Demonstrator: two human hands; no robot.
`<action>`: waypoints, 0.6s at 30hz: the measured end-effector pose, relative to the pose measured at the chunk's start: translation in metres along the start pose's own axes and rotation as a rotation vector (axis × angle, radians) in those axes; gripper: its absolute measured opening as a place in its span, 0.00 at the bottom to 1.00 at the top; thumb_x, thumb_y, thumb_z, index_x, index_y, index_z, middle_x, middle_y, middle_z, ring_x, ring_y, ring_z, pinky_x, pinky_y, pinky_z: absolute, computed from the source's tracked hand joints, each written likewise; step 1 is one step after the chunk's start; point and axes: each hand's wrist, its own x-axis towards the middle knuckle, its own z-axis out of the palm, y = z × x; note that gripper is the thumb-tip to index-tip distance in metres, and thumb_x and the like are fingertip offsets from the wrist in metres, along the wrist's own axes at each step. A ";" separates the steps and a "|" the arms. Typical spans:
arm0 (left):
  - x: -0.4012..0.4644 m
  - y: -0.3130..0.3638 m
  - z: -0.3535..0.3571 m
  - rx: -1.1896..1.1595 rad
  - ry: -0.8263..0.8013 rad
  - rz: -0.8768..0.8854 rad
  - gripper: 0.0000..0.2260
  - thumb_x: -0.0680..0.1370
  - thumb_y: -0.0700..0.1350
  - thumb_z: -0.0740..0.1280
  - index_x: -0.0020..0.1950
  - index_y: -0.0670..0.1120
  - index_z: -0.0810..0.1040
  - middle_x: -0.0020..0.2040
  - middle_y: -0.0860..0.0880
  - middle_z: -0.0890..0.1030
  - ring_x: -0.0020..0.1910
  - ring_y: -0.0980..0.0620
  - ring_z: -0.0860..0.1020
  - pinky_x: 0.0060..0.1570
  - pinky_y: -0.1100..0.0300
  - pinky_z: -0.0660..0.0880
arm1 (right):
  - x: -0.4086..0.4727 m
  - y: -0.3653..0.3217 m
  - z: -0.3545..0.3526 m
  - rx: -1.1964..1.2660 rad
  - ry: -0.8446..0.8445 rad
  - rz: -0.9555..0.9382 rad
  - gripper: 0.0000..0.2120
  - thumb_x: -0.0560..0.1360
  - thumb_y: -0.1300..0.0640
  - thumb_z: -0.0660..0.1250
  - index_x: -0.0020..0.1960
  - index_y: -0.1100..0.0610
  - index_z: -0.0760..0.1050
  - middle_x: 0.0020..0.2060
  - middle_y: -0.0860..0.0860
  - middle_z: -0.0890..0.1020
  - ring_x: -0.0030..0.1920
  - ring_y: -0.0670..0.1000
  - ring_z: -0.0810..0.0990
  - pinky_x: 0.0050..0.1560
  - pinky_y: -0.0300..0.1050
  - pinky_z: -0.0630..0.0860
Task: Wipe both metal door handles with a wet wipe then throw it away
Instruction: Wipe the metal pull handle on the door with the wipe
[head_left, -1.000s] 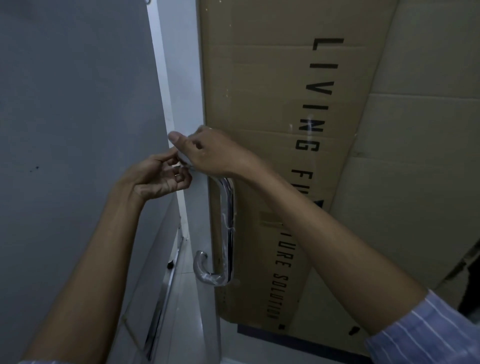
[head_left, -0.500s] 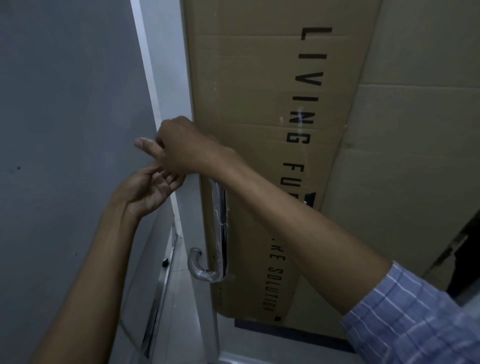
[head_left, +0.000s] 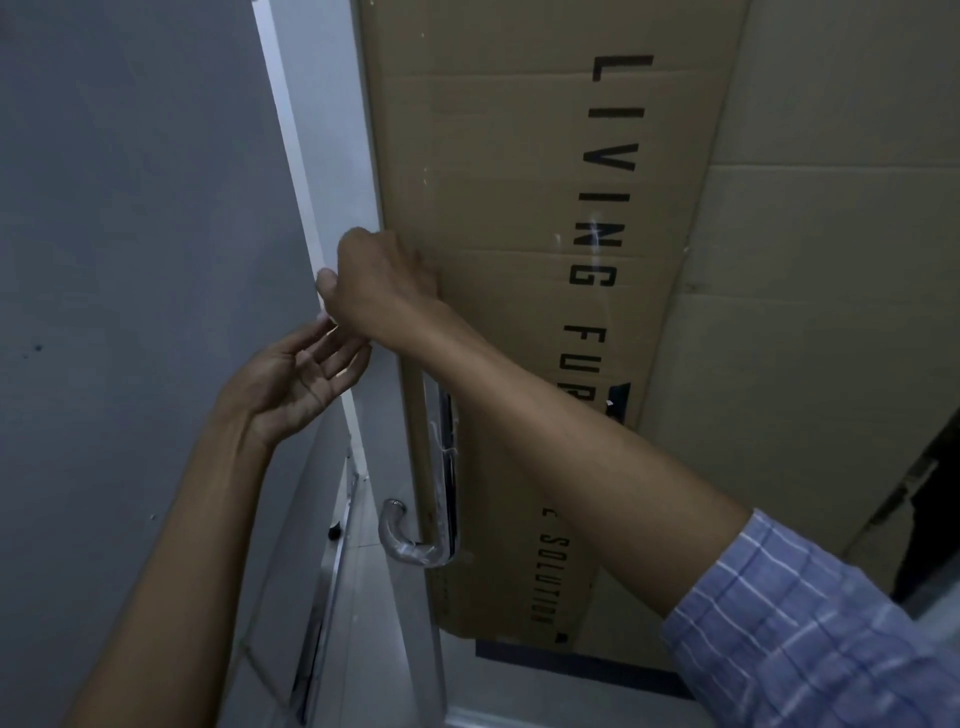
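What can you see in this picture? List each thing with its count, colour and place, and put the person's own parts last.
door handle: one, shiny metal, plastic-wrapped, on the door edge, centre.
cardboard box: one, brown, black lettering, behind the handle.
wall: one, grey, left.
door frame strip: one, white, beside the wall.
sleeve: one, blue striped, lower right.
left hand: one, palm up, fingers relaxed, below the right.
right hand: one, curled at the handle's top; a wipe is not clearly visible.

handle (head_left: 441, 467) top hidden behind right wrist | right hand (head_left: 382, 291) fingers' contents unseen | wipe: can't tell
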 end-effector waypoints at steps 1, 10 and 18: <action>-0.002 0.001 0.002 0.038 0.017 -0.002 0.09 0.85 0.42 0.62 0.52 0.44 0.82 0.51 0.47 0.88 0.50 0.50 0.88 0.55 0.55 0.84 | 0.002 -0.001 -0.002 -0.006 -0.030 0.027 0.08 0.83 0.50 0.63 0.47 0.53 0.70 0.41 0.49 0.72 0.39 0.51 0.70 0.37 0.42 0.64; -0.014 0.028 0.012 0.435 0.228 0.170 0.02 0.81 0.41 0.70 0.50 0.45 0.81 0.47 0.46 0.84 0.43 0.51 0.84 0.42 0.57 0.84 | 0.011 0.009 -0.017 0.139 -0.169 0.081 0.11 0.78 0.53 0.69 0.40 0.56 0.74 0.42 0.56 0.79 0.45 0.56 0.80 0.44 0.48 0.76; -0.040 0.046 0.058 0.704 0.088 0.386 0.05 0.83 0.44 0.68 0.49 0.46 0.81 0.42 0.48 0.87 0.44 0.51 0.86 0.46 0.58 0.82 | -0.015 0.040 -0.047 0.384 0.041 -0.111 0.05 0.80 0.54 0.70 0.49 0.55 0.78 0.39 0.51 0.83 0.42 0.52 0.82 0.45 0.51 0.78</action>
